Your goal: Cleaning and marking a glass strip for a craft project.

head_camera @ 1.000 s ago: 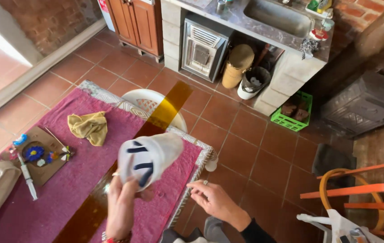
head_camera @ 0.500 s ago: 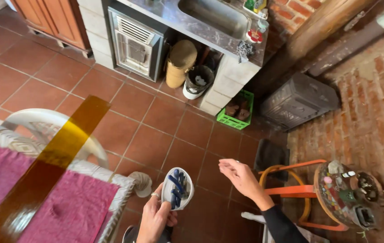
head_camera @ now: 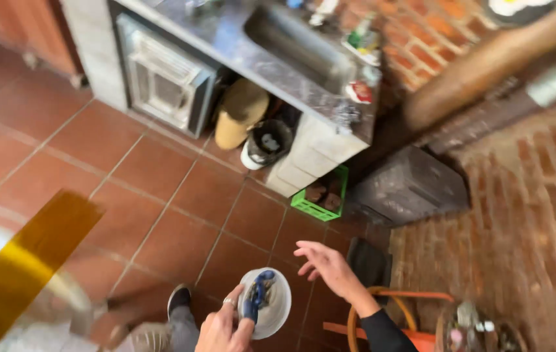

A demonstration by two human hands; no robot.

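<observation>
Fingers of the left hand are pinching a dark blue-handled tool against the rim of a small white bowl, holding both low over the red tile floor beside the person's shoe. The right hand is hovering just beside the bowl, fingers spread and holding nothing — so the bowl is being carried, not yet set down. Beyond, a green crate is sitting under the grey counter.
</observation>
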